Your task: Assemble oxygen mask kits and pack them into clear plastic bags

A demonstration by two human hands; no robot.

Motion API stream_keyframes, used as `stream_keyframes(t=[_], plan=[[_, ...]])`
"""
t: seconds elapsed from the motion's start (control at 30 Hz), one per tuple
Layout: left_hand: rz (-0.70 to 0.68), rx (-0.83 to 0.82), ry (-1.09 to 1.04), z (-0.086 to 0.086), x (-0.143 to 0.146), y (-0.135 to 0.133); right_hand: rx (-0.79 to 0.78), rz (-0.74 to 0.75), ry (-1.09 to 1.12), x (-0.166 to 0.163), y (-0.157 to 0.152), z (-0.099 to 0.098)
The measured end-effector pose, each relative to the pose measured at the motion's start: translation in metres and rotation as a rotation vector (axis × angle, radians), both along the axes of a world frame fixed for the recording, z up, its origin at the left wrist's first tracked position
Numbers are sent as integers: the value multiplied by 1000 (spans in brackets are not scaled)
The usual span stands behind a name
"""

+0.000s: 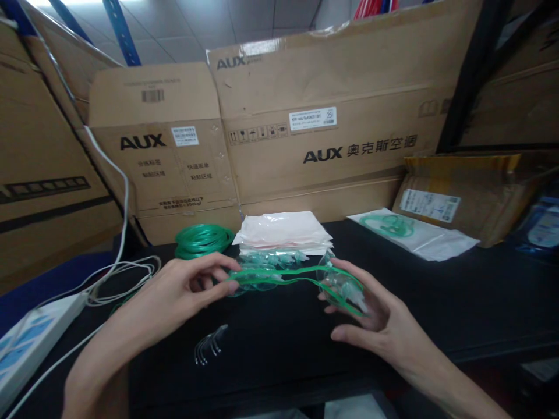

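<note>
Strap (279, 272) pinched in left hand (183, 291); mask (343, 288), seemingly, in right hand (375, 326).

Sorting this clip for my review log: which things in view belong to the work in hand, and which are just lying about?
In hand: green strap, pinched by the left hand; clear mask, held in the right hand.
Lying about: coil of green tubing; stack of plastic bags; bagged mask; small loose pieces; power strip; white cables; cardboard boxes.
</note>
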State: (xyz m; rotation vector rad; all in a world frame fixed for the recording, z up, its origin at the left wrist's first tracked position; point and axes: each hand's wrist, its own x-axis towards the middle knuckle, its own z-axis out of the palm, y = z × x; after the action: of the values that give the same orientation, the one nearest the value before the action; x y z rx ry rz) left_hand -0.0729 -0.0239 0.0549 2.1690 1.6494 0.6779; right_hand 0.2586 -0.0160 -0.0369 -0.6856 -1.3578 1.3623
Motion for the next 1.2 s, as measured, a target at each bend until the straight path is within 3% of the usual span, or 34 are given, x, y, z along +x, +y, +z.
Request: stream_keyframes(t=[0.23,0.37,0.43,0.57,0.67,0.73,0.8,0.93,1.03,1.2], plan=[[-39,-231,-68,1,-6,-2,-55,-179,-134,-4,0,13],[-46,-330,-69,3,-6,-6,74,-215,-206,-2,2,16],[-9,-307,-74,4,-7,-8,96,-211,-212,-2,2,14],[81,-122,-59,5,-10,-7,-71,-165,-118,-2,0,8],[294,103,13,6,-19,0,-130,-232,-80,0,-1,4],[458,181,123,9,-29,11,-126,-258,-78,1,0,4],[537,185,232,14,-40,28,-100,-267,-100,-1,1,6],[528,93,394,18,-56,79,-27,-237,-214,-5,1,10],[488,-3,477,11,-61,112,-16,-199,-249,-7,0,12],[455,-54,529,-6,-68,132,-19,-103,-231,-12,-5,17]])
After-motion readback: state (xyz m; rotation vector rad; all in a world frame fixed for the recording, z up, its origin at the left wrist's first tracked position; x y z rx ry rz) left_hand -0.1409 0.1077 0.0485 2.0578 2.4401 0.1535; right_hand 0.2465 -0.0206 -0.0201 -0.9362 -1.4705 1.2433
